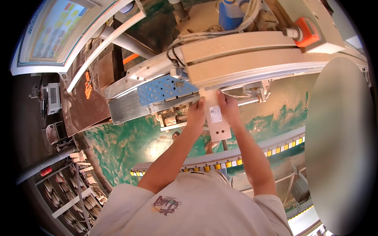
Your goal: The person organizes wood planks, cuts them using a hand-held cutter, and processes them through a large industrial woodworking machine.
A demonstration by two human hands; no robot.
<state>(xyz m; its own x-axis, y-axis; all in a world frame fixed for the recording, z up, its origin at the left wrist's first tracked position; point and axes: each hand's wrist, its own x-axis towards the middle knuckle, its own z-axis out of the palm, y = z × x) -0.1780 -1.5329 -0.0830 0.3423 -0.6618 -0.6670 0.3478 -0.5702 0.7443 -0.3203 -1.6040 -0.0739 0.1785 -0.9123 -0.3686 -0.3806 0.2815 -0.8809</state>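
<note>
Both of my hands grip a narrow pale board point(219, 129), one at each long edge. It has a white label on its face and two dark holes close to its near end. My left hand point(195, 114) is closed on the left edge, thumb on top. On the opposite edge, my right hand point(229, 109) holds on with its thumb pointing forward; the fingers beneath are partly hidden. The board's far end meets the front edge of a long machine beam point(244, 59), and I cannot tell whether it goes underneath.
A blue perforated plate point(163, 89) lies on a metal ledge left of the board. A screen panel point(55, 31) stands far left, near orange-handled pliers point(88, 85). A conveyor rail with yellow and white rollers point(236, 162) crosses close to my body. Racks of stacked boards point(71, 196) stand lower left.
</note>
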